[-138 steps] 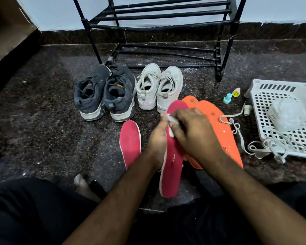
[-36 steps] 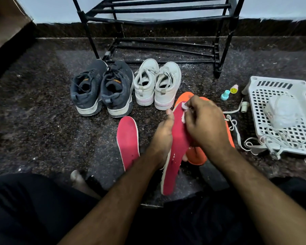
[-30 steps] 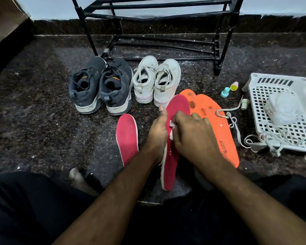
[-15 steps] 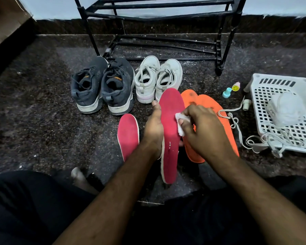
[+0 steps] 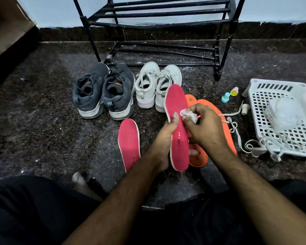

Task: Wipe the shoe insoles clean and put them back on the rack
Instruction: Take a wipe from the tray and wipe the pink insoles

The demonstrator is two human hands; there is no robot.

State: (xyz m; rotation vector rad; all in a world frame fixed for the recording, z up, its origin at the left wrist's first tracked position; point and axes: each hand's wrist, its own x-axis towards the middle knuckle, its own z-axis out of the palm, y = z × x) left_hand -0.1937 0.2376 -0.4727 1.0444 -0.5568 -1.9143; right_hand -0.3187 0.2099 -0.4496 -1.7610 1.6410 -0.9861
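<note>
My left hand (image 5: 163, 138) grips a red insole (image 5: 177, 124) upright by its left edge, thumb on its face. Pinched in my right hand (image 5: 206, 128) is a small white wipe (image 5: 187, 114), pressed against the insole's right edge near the middle. A second red insole (image 5: 129, 144) lies flat on the floor to the left. Two orange insoles (image 5: 224, 124) lie on the floor behind my right hand, partly hidden. The black metal rack (image 5: 159, 13) stands at the back against the wall, its shelves bare.
Dark grey sneakers (image 5: 102, 91) and white sneakers (image 5: 157, 85) sit in front of the rack. A white plastic basket (image 5: 279, 96) with a bag and cord stands at the right, laces (image 5: 235, 124) and small bottles (image 5: 229, 95) beside it. My dark trouser legs fill the foreground.
My right hand has slid the wipe from the insole's upper middle out to its right edge. The left hand has tilted the insole slightly, toe raised.
</note>
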